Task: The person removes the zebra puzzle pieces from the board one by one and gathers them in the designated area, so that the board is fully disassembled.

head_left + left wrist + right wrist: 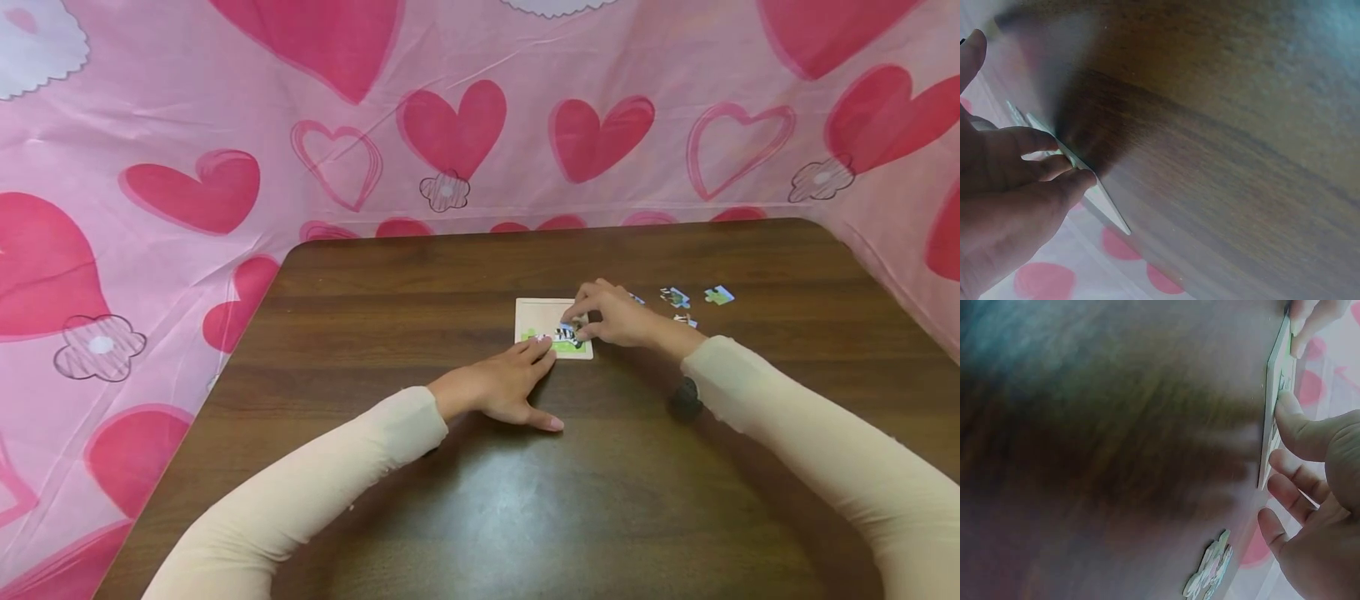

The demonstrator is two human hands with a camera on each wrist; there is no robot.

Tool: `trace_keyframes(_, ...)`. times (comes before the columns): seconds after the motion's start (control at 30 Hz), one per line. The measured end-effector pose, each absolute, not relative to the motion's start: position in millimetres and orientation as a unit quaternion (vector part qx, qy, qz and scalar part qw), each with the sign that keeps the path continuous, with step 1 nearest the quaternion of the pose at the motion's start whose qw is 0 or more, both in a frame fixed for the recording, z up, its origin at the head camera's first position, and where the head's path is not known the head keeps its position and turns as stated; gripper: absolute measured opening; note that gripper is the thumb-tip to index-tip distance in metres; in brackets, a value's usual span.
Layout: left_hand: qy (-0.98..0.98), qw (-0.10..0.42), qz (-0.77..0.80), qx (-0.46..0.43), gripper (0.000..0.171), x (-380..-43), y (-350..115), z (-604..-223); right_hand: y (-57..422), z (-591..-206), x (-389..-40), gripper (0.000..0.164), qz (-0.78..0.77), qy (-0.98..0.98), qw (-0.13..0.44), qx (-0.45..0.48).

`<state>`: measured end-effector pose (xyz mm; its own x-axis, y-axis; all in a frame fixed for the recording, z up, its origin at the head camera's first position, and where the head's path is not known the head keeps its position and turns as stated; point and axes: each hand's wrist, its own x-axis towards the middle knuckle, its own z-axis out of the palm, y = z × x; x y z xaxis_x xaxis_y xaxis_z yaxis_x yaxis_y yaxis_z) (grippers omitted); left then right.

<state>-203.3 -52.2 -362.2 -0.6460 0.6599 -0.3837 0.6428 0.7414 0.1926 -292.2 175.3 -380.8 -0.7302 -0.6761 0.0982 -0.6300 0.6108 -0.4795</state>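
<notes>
A small square puzzle board [537, 312] with a pale frame lies on the table, its lower part filled with green and zebra-striped picture. My left hand [504, 385] rests its outstretched fingertips on the board's near left part, thumb spread out on the table side. At the board's right side, my right hand [617, 315] pinches a striped puzzle piece [566, 333] between thumb and fingers, down against the board. The right wrist view shows the right thumb [1300, 428] on the board, the other fingers bent by its edge; the piece is mostly hidden there.
Right of the board lie several loose puzzle pieces, among them a green-and-blue one [719, 295] and a striped one [676, 297]. The dark wooden table [390, 292] meets a pink heart-patterned cloth [517, 167] behind and at the sides.
</notes>
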Motion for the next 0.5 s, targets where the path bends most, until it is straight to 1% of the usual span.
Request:
trace_keyframes(0.17, 0.907, 0.218, 0.017, 0.359, 0.104, -202.9, -52.5, -361.2, 172.6, -380.5, -291.2, 0.025, -0.245, 0.895, 0.047, -0.370)
trace_keyframes(0.5, 0.908, 0.218, 0.017, 0.358, 0.104, -202.6, -51.6, -360.0, 170.7, -377.2, -289.3, 0.025, -0.254, 0.892, 0.073, -0.366)
